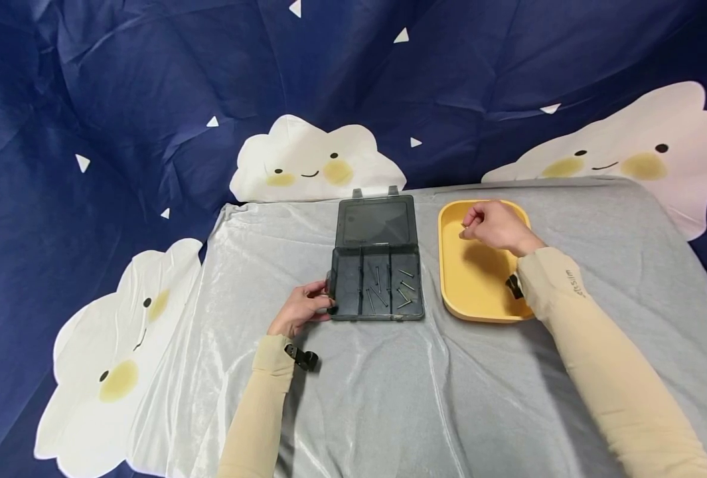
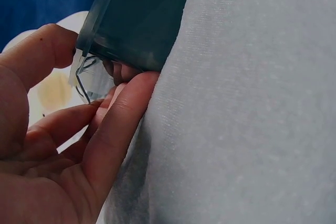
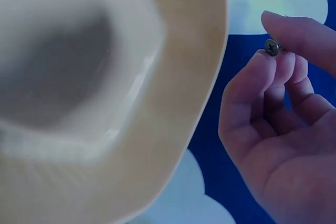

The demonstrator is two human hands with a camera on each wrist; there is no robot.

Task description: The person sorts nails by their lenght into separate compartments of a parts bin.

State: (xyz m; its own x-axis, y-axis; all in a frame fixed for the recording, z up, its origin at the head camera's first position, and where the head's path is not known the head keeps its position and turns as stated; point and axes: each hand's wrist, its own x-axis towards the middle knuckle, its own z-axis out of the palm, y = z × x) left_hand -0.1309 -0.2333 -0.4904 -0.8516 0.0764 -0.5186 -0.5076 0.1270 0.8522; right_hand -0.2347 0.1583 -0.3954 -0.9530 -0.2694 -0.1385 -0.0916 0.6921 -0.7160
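A dark translucent compartment box (image 1: 346,285) lies with its lid (image 1: 377,222) folded back. Long screws (image 1: 371,302) lie in its middle compartment and shorter screws (image 1: 403,295) in the right one; the left compartment shows bare. My left hand (image 1: 301,307) grips the box's left side, its thumb and fingers at the corner of the dark wall (image 2: 142,24) in the left wrist view. Above the yellow tray (image 1: 467,292), my right hand (image 1: 499,226) pinches a screw (image 3: 271,47) between thumb and fingertips. The cross-slotted head faces the right wrist camera.
Grey velvety cloth (image 1: 359,398) covers the table under the box and the tray. Behind it hangs a navy curtain (image 1: 437,86) with white clouds and triangles. The tray stands to the right of the box, with a narrow strip of cloth between them.
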